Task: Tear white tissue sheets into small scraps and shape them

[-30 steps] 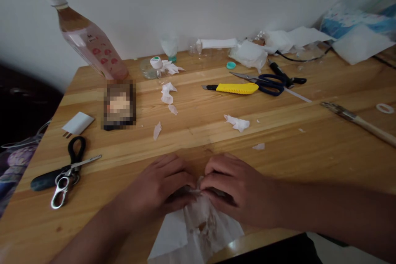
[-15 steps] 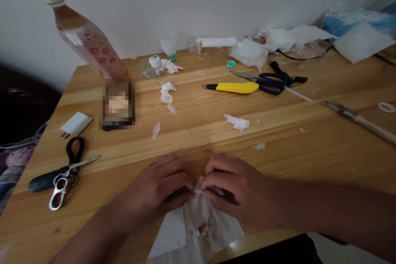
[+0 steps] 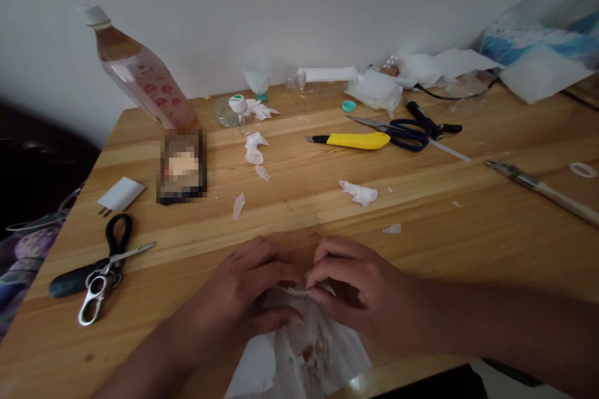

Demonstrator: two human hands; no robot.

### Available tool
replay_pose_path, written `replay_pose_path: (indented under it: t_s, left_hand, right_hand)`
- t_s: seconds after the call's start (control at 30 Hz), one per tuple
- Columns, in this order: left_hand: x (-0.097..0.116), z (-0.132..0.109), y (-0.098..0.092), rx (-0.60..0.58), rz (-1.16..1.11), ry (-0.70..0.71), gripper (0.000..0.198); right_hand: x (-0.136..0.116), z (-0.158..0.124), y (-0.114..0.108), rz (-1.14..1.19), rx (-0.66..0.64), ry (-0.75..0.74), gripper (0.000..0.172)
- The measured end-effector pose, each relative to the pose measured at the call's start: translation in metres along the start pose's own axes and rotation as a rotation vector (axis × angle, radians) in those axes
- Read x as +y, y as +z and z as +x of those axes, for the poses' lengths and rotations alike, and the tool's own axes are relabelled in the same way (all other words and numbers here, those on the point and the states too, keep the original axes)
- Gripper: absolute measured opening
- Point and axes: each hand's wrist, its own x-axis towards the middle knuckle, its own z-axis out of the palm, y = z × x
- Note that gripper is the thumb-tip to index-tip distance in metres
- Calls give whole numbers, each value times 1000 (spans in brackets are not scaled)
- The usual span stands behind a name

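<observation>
Both of my hands rest at the near edge of the wooden table (image 3: pixel 468 237). My left hand (image 3: pixel 243 296) and my right hand (image 3: pixel 360 290) have their fingers curled and pinched together on the top edge of a crumpled white tissue (image 3: pixel 304 355) with brown stains. The fingertips of the two hands meet over the tissue's upper fold. The rest of the tissue lies flat below them and hangs over the table's front edge.
Black scissors (image 3: pixel 112 246) and a metal tool lie at the left. A yellow utility knife (image 3: pixel 355 140) and blue scissors (image 3: pixel 402 131) lie further back. A pink bottle (image 3: pixel 140 78) leans against the wall. Torn tissue scraps (image 3: pixel 359 192) are scattered about. A wooden-handled tool (image 3: pixel 547 190) lies at right.
The hands stay pinched on the tissue and have shifted it slightly; its upper edge is more gathered between the fingertips. The view has tilted down a little.
</observation>
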Motion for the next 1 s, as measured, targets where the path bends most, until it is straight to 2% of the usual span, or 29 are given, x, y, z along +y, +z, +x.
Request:
replay_pose_path:
  t_s: [0.2, 0.53, 1.0]
  left_hand:
    - [1, 4, 6, 63, -61, 31, 12]
    - [2, 2, 0, 42, -230, -59, 14]
    - [4, 3, 1, 88, -196, -10, 9]
  right_hand:
    - [2, 1, 0, 104, 25, 40, 7]
    - [0, 3, -7, 182, 12, 74, 8]
    - [2, 3, -3, 209, 31, 60, 7]
